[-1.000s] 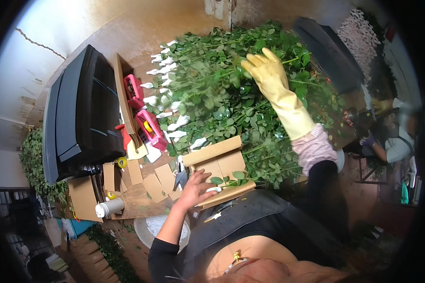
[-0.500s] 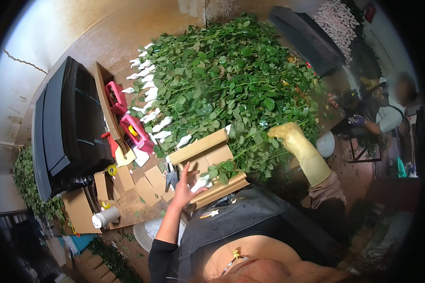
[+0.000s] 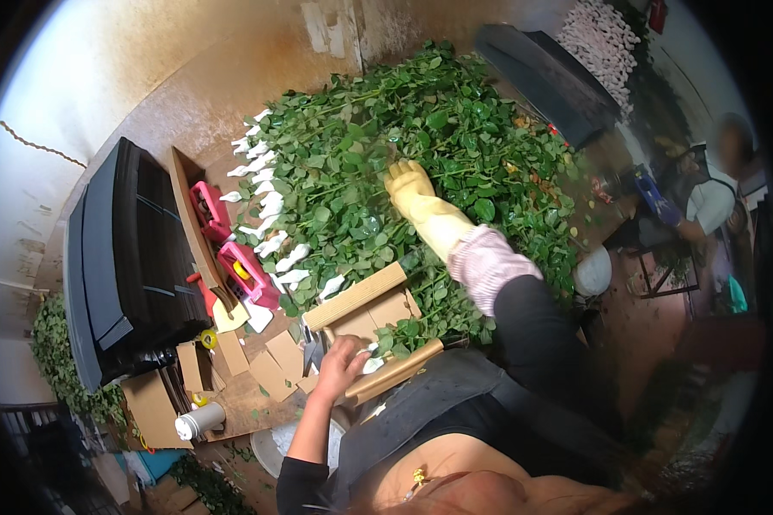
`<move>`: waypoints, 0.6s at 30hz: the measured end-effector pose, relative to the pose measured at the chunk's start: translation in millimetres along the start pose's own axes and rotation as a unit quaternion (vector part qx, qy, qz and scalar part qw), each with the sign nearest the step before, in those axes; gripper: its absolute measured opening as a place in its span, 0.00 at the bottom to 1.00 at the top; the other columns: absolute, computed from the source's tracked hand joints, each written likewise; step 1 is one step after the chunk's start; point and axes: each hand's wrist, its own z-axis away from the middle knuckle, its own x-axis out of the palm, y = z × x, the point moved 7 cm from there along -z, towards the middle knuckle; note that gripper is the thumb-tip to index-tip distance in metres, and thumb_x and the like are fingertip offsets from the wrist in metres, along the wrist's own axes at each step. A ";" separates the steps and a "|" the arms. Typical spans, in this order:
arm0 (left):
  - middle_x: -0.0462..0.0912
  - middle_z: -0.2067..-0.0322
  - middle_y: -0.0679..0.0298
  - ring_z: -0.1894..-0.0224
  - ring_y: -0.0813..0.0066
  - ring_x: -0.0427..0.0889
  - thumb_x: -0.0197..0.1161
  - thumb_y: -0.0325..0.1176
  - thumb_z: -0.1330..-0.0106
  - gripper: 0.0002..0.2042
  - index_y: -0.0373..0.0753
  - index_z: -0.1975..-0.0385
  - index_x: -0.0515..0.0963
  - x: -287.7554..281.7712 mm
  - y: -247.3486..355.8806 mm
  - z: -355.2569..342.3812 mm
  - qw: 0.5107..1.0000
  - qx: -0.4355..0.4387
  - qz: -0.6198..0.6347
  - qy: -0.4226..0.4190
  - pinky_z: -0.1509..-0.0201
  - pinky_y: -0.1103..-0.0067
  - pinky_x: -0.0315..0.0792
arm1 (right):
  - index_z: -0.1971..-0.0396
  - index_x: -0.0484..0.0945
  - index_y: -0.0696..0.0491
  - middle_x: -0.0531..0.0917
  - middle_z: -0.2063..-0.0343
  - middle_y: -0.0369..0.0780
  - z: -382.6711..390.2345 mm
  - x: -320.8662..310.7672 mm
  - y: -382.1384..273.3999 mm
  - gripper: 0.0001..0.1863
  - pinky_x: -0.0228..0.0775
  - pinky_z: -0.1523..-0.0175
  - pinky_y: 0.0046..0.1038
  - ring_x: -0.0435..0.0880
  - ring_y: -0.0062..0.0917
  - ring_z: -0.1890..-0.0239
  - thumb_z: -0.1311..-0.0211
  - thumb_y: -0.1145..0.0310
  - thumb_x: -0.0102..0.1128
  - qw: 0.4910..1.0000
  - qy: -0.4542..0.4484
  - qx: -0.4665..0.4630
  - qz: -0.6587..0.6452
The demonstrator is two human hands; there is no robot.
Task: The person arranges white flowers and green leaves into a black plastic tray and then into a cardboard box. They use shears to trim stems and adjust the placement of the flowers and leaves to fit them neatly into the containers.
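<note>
On the table lies a broad pile of leafy green rose stems [image 3: 455,129], with white-wrapped flower heads [image 3: 270,204] lined up along its left side. My right hand [image 3: 410,187], in a pale yellow rubber glove, reaches onto the middle of the pile, fingers stretched over the leaves; the fingertips are partly lost among them. My bare left hand [image 3: 341,366] is closed at the near edge, its fingertips on a white-wrapped rose head. Another wrapped head [image 3: 372,366] lies just below it. Both rest in an open cardboard wrapper [image 3: 356,296] with corrugated edges, their leaves toward the right.
Left of the wrapper are scissors [image 3: 314,350], cardboard pieces [image 3: 275,369], pink holders [image 3: 247,275] and a stack of dark sheets [image 3: 129,275]. A white roll [image 3: 199,421] stands at the near-left corner. A white bucket [image 3: 591,273] and a co-worker [image 3: 709,202] are to the right.
My right hand has moved left and farther out onto the pile. My left hand, spread before, has closed at the wrapped heads. A second head now shows in the wrapper.
</note>
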 end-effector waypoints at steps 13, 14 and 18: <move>0.85 0.58 0.57 0.55 0.53 0.82 0.72 0.30 0.42 0.13 0.38 0.58 0.84 4.8 -31.8 25.3 0.974 -0.091 0.173 0.118 0.49 0.67 0.76 | 0.58 0.85 0.55 0.88 0.63 0.38 186.9 -187.0 39.6 0.18 0.82 0.66 0.33 0.87 0.27 0.70 0.49 0.86 0.62 0.897 0.113 -0.157 -0.398; 0.84 0.54 0.56 0.51 0.55 0.81 0.71 0.28 0.42 0.16 0.38 0.53 0.81 4.4 -30.5 24.5 0.973 -0.087 0.176 0.120 0.46 0.68 0.75 | 0.57 0.85 0.52 0.88 0.67 0.40 205.7 -154.9 47.7 0.17 0.81 0.66 0.31 0.86 0.29 0.71 0.47 0.84 0.63 0.872 0.062 -0.109 -0.474; 0.76 0.39 0.54 0.38 0.59 0.78 0.70 0.24 0.46 0.33 0.39 0.36 0.69 2.9 -36.4 22.0 0.968 -0.076 0.192 0.146 0.35 0.70 0.72 | 0.57 0.85 0.46 0.88 0.64 0.41 237.6 -56.8 53.6 0.09 0.79 0.60 0.38 0.88 0.38 0.63 0.35 0.67 0.61 0.945 -0.257 -0.029 -0.200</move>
